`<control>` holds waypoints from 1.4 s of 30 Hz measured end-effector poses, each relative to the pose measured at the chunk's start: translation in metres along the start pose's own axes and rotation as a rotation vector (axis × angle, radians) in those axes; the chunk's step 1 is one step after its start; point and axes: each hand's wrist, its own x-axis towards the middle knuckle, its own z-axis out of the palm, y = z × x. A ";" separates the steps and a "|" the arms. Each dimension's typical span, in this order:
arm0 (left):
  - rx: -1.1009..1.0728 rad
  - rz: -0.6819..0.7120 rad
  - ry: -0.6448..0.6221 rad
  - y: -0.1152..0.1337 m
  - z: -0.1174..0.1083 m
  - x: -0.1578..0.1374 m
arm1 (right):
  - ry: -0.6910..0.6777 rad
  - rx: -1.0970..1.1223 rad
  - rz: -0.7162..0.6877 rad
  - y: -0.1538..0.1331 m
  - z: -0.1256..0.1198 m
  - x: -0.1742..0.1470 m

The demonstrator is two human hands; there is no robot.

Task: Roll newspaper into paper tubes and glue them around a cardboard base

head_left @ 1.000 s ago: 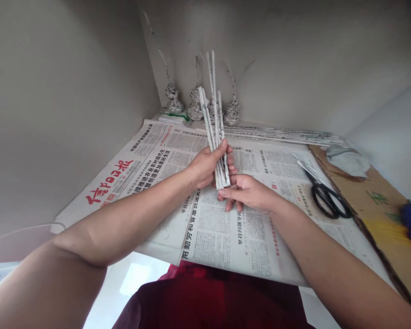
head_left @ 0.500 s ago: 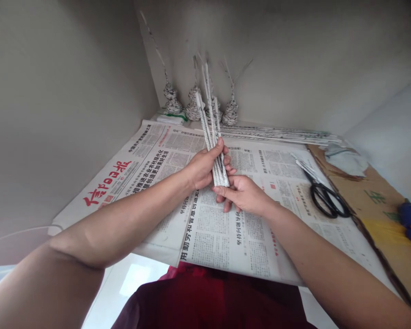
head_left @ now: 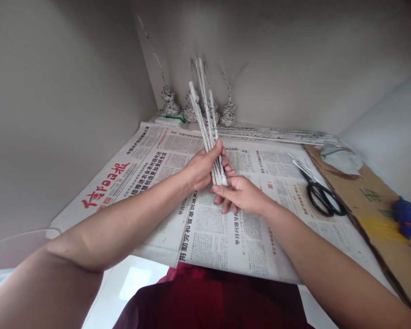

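A bundle of rolled newspaper sticks (head_left: 205, 123) points up and away from me over the newspaper-covered table (head_left: 212, 242). Around the middle of the bundle my left hand (head_left: 207, 167) is closed, thumb on top and fingers wrapped behind. At the near end, my right hand (head_left: 238, 194) pinches the stick ends between thumb and fingers. The tips at the far end are uneven, some longer than others. Behind them the sticks partly cover the small woven paper gourds (head_left: 228, 112) by the wall.
Black-handled scissors (head_left: 324, 196) lie on the right of the newspaper. A blue glue gun (head_left: 409, 217) rests on cardboard (head_left: 373, 201) at far right, near a plastic bag (head_left: 340, 157). Long paper sticks (head_left: 270, 135) run along the back. A folded white-green packet (head_left: 169, 119) sits at back left.
The bundle's far end has tilted slightly left, and its sticks fan a little wider. Both hands keep nearly the same place and grip. The view has shifted slightly.
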 end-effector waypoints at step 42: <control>0.092 0.107 0.100 -0.005 0.012 -0.007 | 0.002 0.194 0.015 -0.001 0.009 -0.003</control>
